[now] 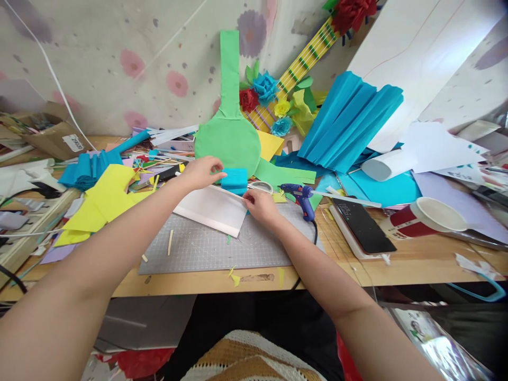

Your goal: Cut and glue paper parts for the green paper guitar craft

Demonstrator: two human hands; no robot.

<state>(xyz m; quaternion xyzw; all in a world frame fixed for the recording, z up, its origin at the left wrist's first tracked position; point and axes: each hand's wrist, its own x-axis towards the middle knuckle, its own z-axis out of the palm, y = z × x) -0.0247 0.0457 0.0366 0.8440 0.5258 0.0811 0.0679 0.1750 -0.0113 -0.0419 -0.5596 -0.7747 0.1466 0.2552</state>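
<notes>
My left hand [203, 172] reaches over the grey cutting mat [206, 248] and its fingers close on a folded stack of blue crepe paper [235, 180]. My right hand [260, 203] rests with fingers curled on the right corner of a folded white sheet of paper [212, 209] lying on the mat. The blue stack sits just beyond the white sheet's far edge. A roll of tape [262, 186] lies right behind my right hand.
A blue glue gun [302, 198] stands right of my right hand, cord trailing off the table. A black tablet [362, 225], red paper cup [423, 217], green paper guitar shape [229, 127], pleated blue paper [349, 121] and yellow sheets [105, 201] crowd the table.
</notes>
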